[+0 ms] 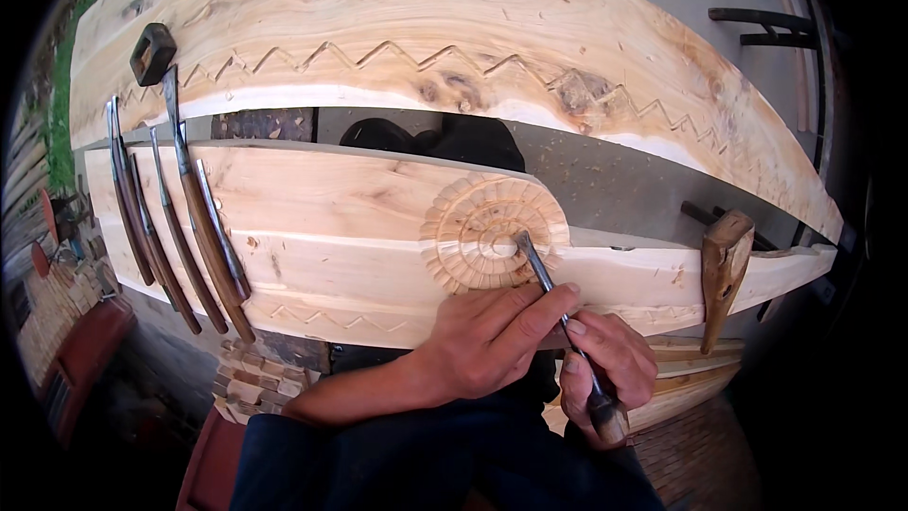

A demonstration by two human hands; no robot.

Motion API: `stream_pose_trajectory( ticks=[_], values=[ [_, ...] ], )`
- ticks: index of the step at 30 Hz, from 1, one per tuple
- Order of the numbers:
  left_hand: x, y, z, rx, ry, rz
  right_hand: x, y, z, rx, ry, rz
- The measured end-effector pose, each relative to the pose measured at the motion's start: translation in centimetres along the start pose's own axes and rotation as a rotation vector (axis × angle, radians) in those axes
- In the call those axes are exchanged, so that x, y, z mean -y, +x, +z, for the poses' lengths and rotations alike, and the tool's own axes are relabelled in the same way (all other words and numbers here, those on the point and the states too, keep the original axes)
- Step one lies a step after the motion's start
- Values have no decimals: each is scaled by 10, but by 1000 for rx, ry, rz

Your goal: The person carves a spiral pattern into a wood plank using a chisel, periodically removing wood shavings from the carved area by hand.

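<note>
1. Far plank (378,19): pale, broad, across the top, zigzag groove along near side.
2. Near plank (331,208): under the work, right below far plank, gap between.
3. Row of carving tools (210,244): side by side across near plank's left end, blades pointing away.
4. Rosette (487,241): round, ringed, carved into near plank, right of centre.
5. Left hand (487,336): grip narrow, fingers on chisel shaft, just below rosette.
6. Right hand (615,369): grip closed around chisel, near handle.
7. Wooden mallet (721,274): lying across near plank, right of hands.
8. Chisel (543,273): slanted, in both hands, tip at rosette's middle.
</note>
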State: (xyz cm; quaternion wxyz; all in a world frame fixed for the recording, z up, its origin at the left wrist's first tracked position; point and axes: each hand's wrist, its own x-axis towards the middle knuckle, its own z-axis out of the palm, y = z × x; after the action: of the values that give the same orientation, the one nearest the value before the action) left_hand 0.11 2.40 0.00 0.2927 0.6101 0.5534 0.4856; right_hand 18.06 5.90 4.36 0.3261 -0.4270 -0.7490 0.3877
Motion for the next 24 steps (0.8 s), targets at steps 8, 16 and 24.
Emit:
stream_pose_trajectory(
  ticks=[8, 16, 24],
  values=[
    [-4, 5, -1, 147, 22, -44, -5, -7, -4, -59, 53, 80],
    [-2, 4, 3, 89, 33, -44, -12, -10, -3, -77, 226, 212],
    [-2, 4, 2, 132, 51, -63, -19, -13, 1, -131, 255, 217]
  ],
)
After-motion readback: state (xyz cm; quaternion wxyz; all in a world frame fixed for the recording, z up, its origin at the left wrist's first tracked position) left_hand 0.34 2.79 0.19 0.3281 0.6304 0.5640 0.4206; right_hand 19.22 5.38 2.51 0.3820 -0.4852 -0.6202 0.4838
